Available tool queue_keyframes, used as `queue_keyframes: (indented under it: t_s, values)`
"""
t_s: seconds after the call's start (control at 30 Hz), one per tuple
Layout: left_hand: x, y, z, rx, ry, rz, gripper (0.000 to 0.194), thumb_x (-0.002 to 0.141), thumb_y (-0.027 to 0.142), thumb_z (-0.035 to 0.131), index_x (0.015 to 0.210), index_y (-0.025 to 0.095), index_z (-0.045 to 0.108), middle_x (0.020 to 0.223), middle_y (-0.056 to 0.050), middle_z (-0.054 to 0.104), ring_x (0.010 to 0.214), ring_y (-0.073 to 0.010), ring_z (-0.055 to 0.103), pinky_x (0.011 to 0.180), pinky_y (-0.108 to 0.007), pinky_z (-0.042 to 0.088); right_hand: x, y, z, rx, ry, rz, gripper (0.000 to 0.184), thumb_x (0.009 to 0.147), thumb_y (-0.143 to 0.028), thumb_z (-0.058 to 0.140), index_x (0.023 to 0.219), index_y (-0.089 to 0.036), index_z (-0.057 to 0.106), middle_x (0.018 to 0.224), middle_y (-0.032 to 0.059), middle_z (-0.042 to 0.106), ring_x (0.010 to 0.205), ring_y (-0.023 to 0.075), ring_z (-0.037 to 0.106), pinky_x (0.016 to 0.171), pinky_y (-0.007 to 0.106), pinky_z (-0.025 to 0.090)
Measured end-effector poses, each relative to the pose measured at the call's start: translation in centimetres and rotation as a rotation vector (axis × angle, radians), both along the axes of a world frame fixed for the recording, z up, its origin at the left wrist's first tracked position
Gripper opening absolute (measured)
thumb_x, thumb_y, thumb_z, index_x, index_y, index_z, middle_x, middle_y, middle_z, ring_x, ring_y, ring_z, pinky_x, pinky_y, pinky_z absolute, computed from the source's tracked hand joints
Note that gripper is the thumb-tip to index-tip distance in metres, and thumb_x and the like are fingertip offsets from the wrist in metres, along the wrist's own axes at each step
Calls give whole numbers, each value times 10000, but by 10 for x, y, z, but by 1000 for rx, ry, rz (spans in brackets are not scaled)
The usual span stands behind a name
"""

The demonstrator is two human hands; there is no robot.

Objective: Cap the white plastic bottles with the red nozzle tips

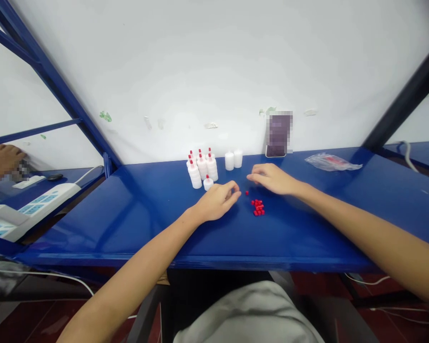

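Observation:
My left hand (218,201) is over the middle of the table, its thumb and index finger curled together into a pinch. Whatever may be between those fingertips is too small or hidden to make out. Just behind it stands a white bottle with a red tip (208,183). My right hand (273,179) hovers to the right, fingers reaching left and slightly bent, with nothing visible in them. Below its fingertips lies a single small red cap (247,193). Closer to me is a small pile of red caps (259,208). Two white bottles without red tips (229,161) stand behind the hands.
Several white bottles with red tips (202,166) stand grouped near the wall. A phone-like device (279,136) leans on the wall, and a clear plastic bag (331,162) lies at the right. Power strips (39,205) and another person's hand (4,161) are at the left.

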State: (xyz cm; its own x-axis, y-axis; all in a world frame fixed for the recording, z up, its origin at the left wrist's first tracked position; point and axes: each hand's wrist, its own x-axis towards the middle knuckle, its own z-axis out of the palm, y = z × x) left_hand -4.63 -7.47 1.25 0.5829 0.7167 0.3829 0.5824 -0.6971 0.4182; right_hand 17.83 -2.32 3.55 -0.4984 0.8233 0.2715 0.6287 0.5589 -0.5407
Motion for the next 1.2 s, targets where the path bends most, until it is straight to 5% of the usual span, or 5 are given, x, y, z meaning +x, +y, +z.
queue_keyframes:
  t_s: [0.13, 0.3, 0.6, 1.0, 1.2]
  values:
    - [11, 5, -5, 114, 151, 1, 358, 976, 322, 460, 1305, 235, 568, 916, -45, 614, 780, -174, 610, 698, -276, 454, 0, 1, 1, -123, 146, -9, 403, 855, -367, 393, 507, -192, 497, 498, 14, 512, 495, 147, 508, 566, 299, 383]
    - [14, 13, -9, 94, 152, 16, 250, 962, 294, 496, 1083, 233, 706, 895, -43, 613, 785, -166, 608, 715, -278, 452, -4, -4, 1, -206, 259, 5, 358, 811, -314, 383, 487, -196, 480, 463, 17, 482, 437, 138, 479, 484, 285, 367]
    - [19, -1, 3, 161, -483, 74, 162, 895, 299, 636, 974, 186, 721, 711, -2, 562, 581, -88, 457, 578, -227, 398, -14, -15, -11, -221, 372, 211, 431, 973, -451, 292, 702, -197, 511, 494, -30, 475, 451, 120, 439, 493, 263, 363]
    - [18, -6, -2, 121, -477, -41, 165, 878, 135, 549, 985, 152, 673, 644, 37, 533, 541, -65, 415, 559, -199, 367, -24, -33, 2, 93, 150, 307, 415, 948, -467, 428, 741, -157, 609, 729, 32, 576, 650, 149, 492, 616, 275, 345]
    - [16, -6, -5, 14, -420, -100, 182, 910, 204, 537, 1055, 147, 631, 585, 75, 426, 496, -51, 370, 529, -185, 338, -24, -37, 3, 86, 69, 244, 271, 919, -369, 411, 766, -181, 531, 602, -23, 483, 554, 130, 414, 564, 272, 276]
